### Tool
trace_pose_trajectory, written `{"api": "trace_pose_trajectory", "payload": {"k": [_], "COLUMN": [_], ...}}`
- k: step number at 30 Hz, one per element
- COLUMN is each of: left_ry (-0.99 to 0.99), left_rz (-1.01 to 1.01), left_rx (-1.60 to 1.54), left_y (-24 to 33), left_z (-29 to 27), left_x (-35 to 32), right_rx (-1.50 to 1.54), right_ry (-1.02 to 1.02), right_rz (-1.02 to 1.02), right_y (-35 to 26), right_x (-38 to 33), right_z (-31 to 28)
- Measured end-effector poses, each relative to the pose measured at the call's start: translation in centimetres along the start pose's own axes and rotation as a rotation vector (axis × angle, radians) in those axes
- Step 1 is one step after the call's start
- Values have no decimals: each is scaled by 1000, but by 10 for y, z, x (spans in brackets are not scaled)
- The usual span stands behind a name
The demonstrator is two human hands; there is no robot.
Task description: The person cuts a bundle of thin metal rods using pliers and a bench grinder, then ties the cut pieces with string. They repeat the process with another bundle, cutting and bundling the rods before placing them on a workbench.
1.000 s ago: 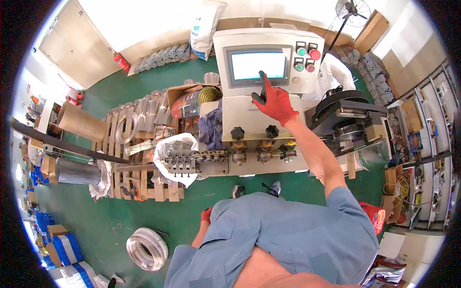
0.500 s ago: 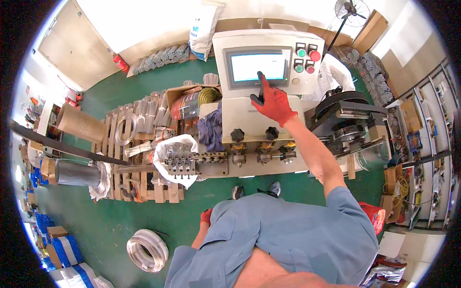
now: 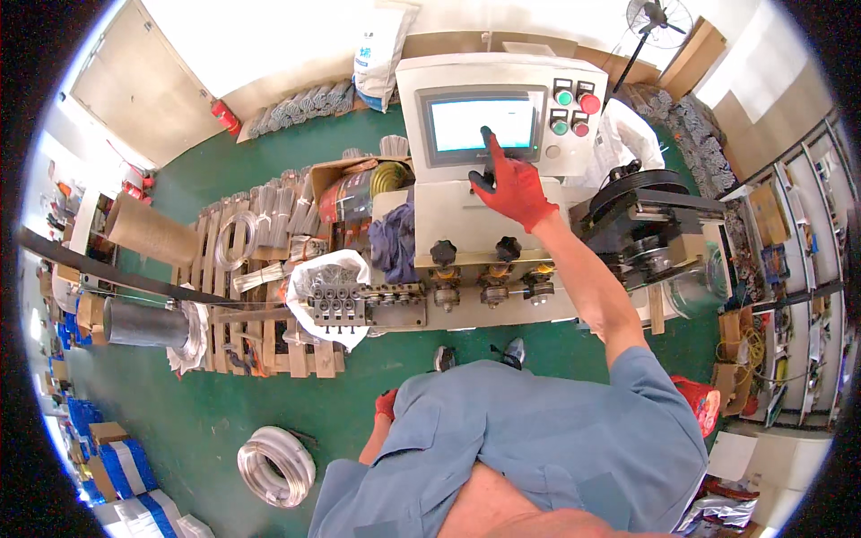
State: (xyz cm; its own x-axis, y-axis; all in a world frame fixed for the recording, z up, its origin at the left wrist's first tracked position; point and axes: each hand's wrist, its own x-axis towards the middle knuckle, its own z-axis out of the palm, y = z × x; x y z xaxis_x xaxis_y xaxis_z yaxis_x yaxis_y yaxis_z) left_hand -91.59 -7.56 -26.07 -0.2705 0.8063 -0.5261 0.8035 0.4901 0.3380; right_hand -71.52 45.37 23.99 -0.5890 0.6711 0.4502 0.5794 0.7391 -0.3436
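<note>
My right hand (image 3: 517,190), in a red glove with dark fingertips, reaches up to the control panel's touchscreen (image 3: 457,124). Its index finger is stretched out, with the tip over the lower middle of the lit display, and the thumb stands apart; nothing is held. The screen sits in a cream control box (image 3: 408,108) beside green and red push buttons (image 3: 574,109). Low by my left side, my left hand (image 3: 385,403) also wears a red glove. My body and clothing hide most of its fingers.
Below the panel runs a bench with straightening rollers (image 3: 339,307) and black knobs (image 3: 443,252). A black pulley wheel (image 3: 639,190) is on the right. A wooden pallet (image 3: 305,363) with wire bundles stands left. On the green floor lies a wire coil (image 3: 276,468).
My right hand has shifted very slightly at the screen, with its index finger still stretched out. The left hand looks unmoved.
</note>
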Motion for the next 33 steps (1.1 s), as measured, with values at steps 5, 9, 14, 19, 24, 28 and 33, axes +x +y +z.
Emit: {"api": "trace_pose_trajectory", "payload": {"k": [5,9,14,19,24,28,33], "left_ry": [63,-36,22,-11,93,94,76], "left_rz": [54,-150,-4,-237,-55,-93,-8], "left_rx": [-81,-474,-74,-645,-230,-135,-83], "left_y": [7,2,19,1,3,-3,1], "left_z": [-1,-2,-12,5,0,5,-16], "left_x": [-9,-7,-6,-5,-14,-8,-4], "right_rx": [-27,-15,-84,-20,-71,8,-25], "right_ry": [-1,-41,-63,-80,-72,-61,66], "right_rz": [-14,-15,-5,0,12,69,64], "right_y": [4,-5,1,-3,4,-1,9], "right_x": [-14,-15,-13,-10,-21,-22,-23], "right_z": [2,7,12,9,8,-3,-2]}}
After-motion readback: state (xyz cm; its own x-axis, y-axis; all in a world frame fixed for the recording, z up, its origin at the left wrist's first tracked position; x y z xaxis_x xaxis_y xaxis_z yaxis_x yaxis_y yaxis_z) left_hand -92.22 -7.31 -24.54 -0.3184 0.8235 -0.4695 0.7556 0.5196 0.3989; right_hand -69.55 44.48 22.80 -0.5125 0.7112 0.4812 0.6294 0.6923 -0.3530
